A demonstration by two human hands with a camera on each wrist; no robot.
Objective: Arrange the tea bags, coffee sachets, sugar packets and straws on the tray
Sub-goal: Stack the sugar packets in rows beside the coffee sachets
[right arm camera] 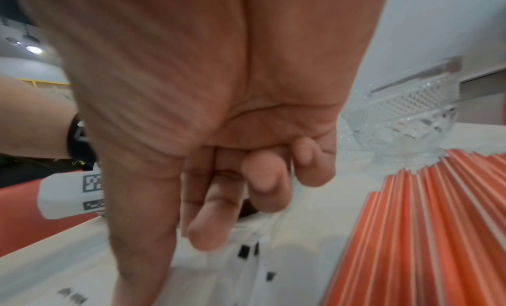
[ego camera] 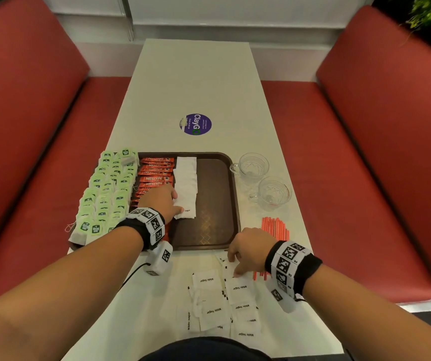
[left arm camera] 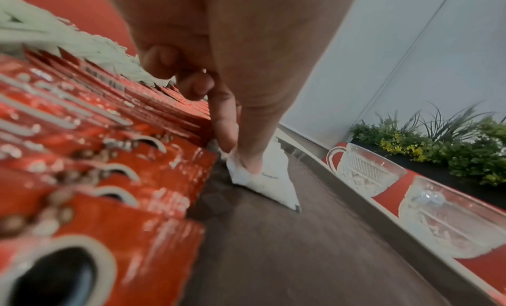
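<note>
The table (ego camera: 196, 82) carries the tray (ego camera: 217, 204) at centre; tea bags (ego camera: 105, 194) fill its 9 o'clock side, coffee sachets (ego camera: 156, 175) lie next, then a column of sugar packets (ego camera: 186, 188). Loose packets (ego camera: 225, 303) lie at 6 o'clock, straws (ego camera: 275, 227) and two glass cups (ego camera: 264, 181) at 3 o'clock. The left hand (ego camera: 163, 201) pinches the nearest packet (left arm camera: 263, 180) in the column; the right hand (ego camera: 251, 248) reaches into the loose packets, fingers (right arm camera: 210, 222) half curled, grip unclear. Packets look light, limp and tearable, so I would take them by an edge.
</note>
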